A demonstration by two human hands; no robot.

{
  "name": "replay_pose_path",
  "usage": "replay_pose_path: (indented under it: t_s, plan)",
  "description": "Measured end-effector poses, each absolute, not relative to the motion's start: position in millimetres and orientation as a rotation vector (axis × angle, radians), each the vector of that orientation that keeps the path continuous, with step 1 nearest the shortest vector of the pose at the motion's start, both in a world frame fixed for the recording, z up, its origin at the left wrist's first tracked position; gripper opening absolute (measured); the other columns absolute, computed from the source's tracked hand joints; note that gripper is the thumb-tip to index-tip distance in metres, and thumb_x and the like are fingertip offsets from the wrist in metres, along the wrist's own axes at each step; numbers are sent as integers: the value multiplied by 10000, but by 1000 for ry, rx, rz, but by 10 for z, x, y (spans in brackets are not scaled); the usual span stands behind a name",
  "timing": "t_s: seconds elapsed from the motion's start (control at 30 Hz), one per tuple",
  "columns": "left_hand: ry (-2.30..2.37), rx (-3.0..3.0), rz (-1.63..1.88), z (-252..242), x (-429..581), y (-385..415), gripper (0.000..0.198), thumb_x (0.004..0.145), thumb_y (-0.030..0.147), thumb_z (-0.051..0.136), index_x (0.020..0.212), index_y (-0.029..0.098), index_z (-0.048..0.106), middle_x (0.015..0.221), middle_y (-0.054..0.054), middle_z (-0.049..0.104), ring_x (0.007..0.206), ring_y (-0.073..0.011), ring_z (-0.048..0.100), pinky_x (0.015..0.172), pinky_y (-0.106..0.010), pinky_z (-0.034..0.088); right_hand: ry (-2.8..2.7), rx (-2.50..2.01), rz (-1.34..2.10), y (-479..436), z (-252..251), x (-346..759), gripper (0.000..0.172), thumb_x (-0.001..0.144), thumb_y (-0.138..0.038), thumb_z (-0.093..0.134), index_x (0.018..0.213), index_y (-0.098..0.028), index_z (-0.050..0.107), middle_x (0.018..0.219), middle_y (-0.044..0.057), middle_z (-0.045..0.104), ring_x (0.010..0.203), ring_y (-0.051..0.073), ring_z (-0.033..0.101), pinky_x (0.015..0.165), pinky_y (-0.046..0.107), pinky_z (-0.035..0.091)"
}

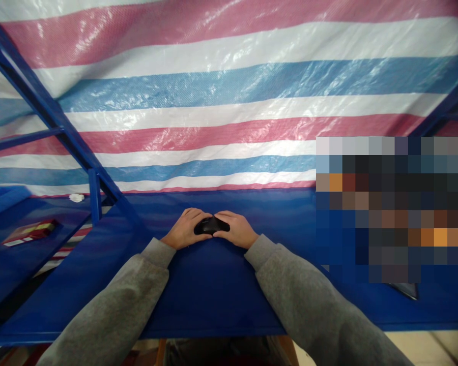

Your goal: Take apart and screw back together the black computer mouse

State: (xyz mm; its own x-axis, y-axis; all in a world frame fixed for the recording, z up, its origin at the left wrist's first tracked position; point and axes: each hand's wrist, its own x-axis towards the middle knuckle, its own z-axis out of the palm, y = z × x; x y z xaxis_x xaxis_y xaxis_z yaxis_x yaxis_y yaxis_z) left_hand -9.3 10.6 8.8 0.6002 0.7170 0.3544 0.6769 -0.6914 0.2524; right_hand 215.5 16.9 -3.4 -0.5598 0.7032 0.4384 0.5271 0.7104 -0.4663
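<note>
A black computer mouse (209, 225) is held between my two hands, low over the blue tabletop (213, 284). My left hand (189, 227) grips its left end, thumb on the near side and fingers over the far side. Around the right end, my right hand (237, 227) is closed in the same way. The hands nearly meet at the middle of the mouse. Its underside is hidden, and I cannot tell whether it touches the table.
Blue metal posts (61, 122) rise at the left. A striped plastic sheet (229, 86) hangs behind the table. On the left-hand table lie a red box (30, 232) and a crumpled white piece (77, 197). A pixelated block (393, 208) covers the right side.
</note>
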Motion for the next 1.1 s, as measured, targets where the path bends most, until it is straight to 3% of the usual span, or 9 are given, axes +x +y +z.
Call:
replay_pose_path:
  t_s: [0.27,0.47,0.8,1.1]
  plan:
    - [1171,2748,676,64,-111,143,535,758,535,616,1205,245,569,1060,-65,638,1048,-243,554,1005,-448,343,-2287,-913,385,145,-42,2163,495,776,-422,674,1198,-179,583,1174,102,621,1079,223,589,973,359,455]
    - [1206,2722,717,101,-119,131,501,764,540,610,1173,250,614,1053,-69,646,1049,-244,548,984,-440,365,-2272,-859,402,119,-46,2158,602,763,-314,672,1317,-184,476,1255,106,545,1171,234,505,1034,390,406]
    - [1291,2701,764,126,-112,104,418,831,506,547,1148,249,637,1046,-61,643,1048,-229,548,1007,-443,361,-2226,-857,424,121,-25,2162,472,757,-168,624,1224,-152,562,1159,111,607,1066,225,570,984,386,446]
    - [1260,2762,914,79,-143,123,360,829,451,578,1082,207,655,977,-72,659,987,-219,566,948,-414,404,-2213,-957,467,136,-60,2152,545,795,-219,620,1315,-136,479,1264,144,580,1142,260,563,1007,436,424]
